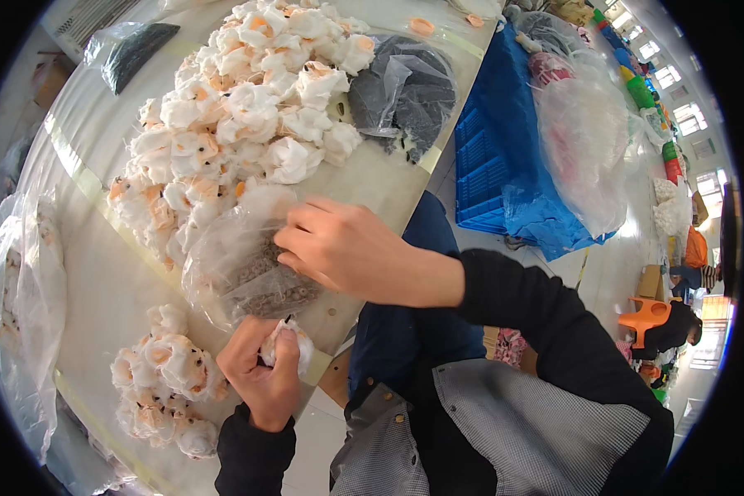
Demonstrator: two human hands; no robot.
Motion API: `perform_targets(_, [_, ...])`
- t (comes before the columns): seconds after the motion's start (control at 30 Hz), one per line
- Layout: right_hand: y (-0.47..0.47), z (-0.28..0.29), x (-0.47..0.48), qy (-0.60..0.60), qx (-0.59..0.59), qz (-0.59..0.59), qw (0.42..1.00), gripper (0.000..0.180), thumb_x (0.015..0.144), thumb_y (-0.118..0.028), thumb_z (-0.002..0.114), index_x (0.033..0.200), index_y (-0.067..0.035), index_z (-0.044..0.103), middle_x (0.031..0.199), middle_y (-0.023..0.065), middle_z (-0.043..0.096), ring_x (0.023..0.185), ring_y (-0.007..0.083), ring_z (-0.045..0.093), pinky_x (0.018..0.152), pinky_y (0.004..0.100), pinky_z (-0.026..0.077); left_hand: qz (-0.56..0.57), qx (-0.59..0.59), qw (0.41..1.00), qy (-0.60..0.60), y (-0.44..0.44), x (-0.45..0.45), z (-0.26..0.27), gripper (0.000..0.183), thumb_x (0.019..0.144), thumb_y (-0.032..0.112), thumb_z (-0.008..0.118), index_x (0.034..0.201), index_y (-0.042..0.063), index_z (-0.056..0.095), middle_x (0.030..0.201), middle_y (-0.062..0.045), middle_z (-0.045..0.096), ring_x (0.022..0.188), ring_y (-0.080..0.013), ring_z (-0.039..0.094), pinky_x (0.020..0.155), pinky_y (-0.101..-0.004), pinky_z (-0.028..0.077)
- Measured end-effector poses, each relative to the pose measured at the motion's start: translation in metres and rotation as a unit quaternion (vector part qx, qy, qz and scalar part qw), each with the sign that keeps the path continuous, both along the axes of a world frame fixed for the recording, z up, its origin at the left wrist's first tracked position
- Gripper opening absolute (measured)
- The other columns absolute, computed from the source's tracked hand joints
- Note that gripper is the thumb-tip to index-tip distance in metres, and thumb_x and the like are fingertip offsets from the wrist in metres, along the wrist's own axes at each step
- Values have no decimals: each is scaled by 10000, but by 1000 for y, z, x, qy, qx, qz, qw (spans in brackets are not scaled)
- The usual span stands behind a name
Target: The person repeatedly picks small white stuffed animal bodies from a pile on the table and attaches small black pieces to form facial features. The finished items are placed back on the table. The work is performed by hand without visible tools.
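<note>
My left hand point(263, 372) holds a small white fluffy stuffed piece point(304, 350) with peach-coloured patches, a dark pointed bit sticking up between thumb and fingers. My right hand point(341, 248) is at a clear plastic bag point(214, 266) of small brown pieces, its fingers bent over the contents; whether they pinch anything is hidden. Beyond the bag lies a large heap of similar white and peach pieces point(248, 111). A smaller cluster of them point(161, 390) lies left of my left hand. A round dark mass in clear plastic point(403, 87) sits beside the large heap, with small black pieces at its edge.
The pale table point(372, 180) ends just in front of my body. Beyond its right edge stands a blue plastic crate point(477, 180) with blue sheeting and filled clear bags point(583, 136). Another filled bag point(28, 310) lies far left. A person point(673, 328) is near an orange stool point(645, 319).
</note>
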State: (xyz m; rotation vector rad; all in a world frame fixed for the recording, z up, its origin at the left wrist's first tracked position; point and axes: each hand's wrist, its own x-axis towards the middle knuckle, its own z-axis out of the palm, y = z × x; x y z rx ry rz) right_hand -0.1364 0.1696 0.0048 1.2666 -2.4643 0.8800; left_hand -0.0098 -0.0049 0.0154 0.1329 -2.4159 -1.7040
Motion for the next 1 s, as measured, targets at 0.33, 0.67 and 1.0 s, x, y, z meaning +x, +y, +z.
perform_targets(0.33, [-5,-8,7,46,-70,8,996,103,842,-53,728,879,-41,632,865,53,576,824,232,597,666,337,537,11,31,999,-9,-3,3,-14,81,850,21,678,827,-56,663,690,-72,573,633,-139,523,597,-302,414])
perform_targets(0.67, [0,-5,42,-114,-160,58,979,142,875,-55,790,1008,-37,744,910,67,705,791,236,670,650,338,539,-5,38,999,-22,-2,5,-14,86,848,23,689,860,-62,678,707,-82,597,644,-148,545,597,-301,422])
perform_targets(1.0, [9,0,41,-434,-196,62,877,117,970,-124,752,1041,-32,766,943,70,739,835,159,698,716,297,539,-4,82,996,-32,-1,6,-17,110,882,51,678,851,-54,664,703,-58,587,639,-109,512,574,-292,390])
